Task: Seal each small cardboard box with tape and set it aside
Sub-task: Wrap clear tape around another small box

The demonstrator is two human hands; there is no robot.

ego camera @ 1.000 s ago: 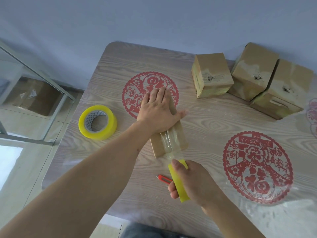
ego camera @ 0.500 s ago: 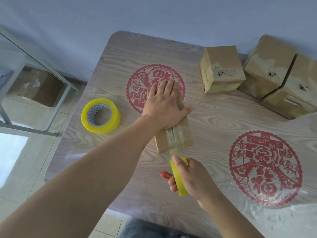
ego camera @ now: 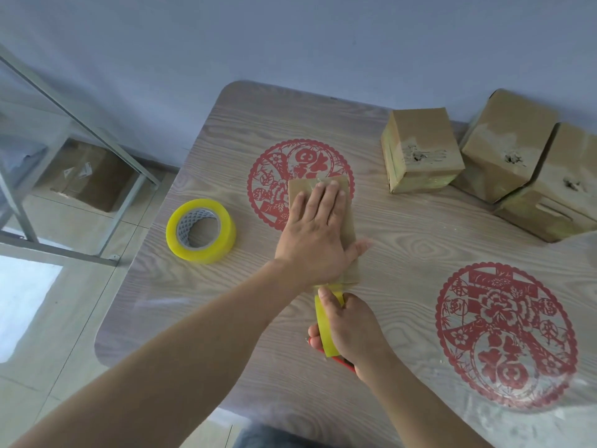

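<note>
A small flat cardboard box [ego camera: 350, 234] lies in the middle of the wooden table [ego camera: 407, 240], over a red paper-cut circle. My left hand [ego camera: 315, 234] presses flat on its top, fingers straight. Just in front of the box's near end my right hand [ego camera: 350, 324] grips a yellow tape roll [ego camera: 324, 331] held on edge, with a strip of clear tape running from it onto the box. A red utility knife [ego camera: 337, 358] lies on the table under my right hand, mostly hidden.
A second yellow tape roll [ego camera: 201, 230] lies flat at the left. Three taped cardboard boxes [ego camera: 420, 150] [ego camera: 507, 143] [ego camera: 562, 185] stand at the back right. A metal shelf frame [ego camera: 80, 130] and a floor box [ego camera: 84, 176] are left of the table.
My right hand has brought the tape roll up close to the box's near end. My left hand has stayed pressed flat on the box top.
</note>
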